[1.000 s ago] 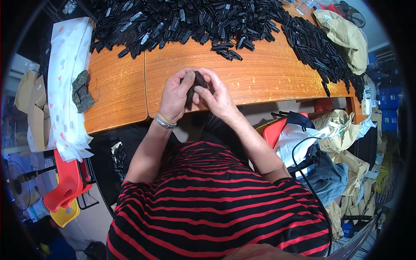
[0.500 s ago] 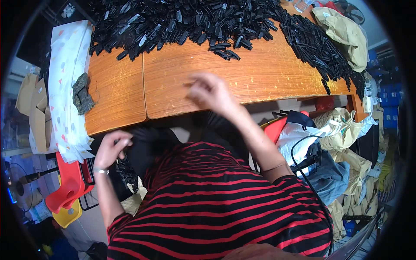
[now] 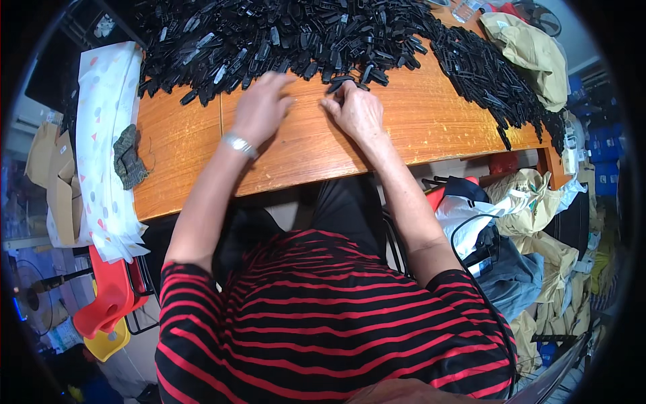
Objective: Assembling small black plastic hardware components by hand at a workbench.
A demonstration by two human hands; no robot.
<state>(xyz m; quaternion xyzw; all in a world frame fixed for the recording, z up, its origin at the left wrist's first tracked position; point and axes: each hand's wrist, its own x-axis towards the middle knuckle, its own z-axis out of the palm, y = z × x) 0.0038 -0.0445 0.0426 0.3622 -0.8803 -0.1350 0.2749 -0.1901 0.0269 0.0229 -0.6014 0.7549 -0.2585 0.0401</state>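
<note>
A large heap of narrow black plastic clip-like pieces (image 3: 289,40) covers the far part of the wooden table (image 3: 296,151). My right hand (image 3: 360,114) rests at the heap's near edge, its curled fingertips touching one dark elongated piece (image 3: 342,81). The thumb of that hand stands apart from the fingers, and no grip on the piece shows. To its left, my left hand (image 3: 261,108) hovers over the tabletop just short of the heap, somewhat blurred. Its thumb and forefinger are apart, with nothing visible between them.
More black pieces in a thinner strip (image 3: 484,81) run down the table's right side. A grey knitted item (image 3: 129,158) lies beside white patterned sheeting (image 3: 104,135) at the left. Paper bags (image 3: 528,57) sit at the right, and a red chair (image 3: 108,296) stands lower left.
My left hand has risen from beside my lap to above the table, near the heap. My right hand has moved forward and rightward to the heap's edge, touching a black piece.
</note>
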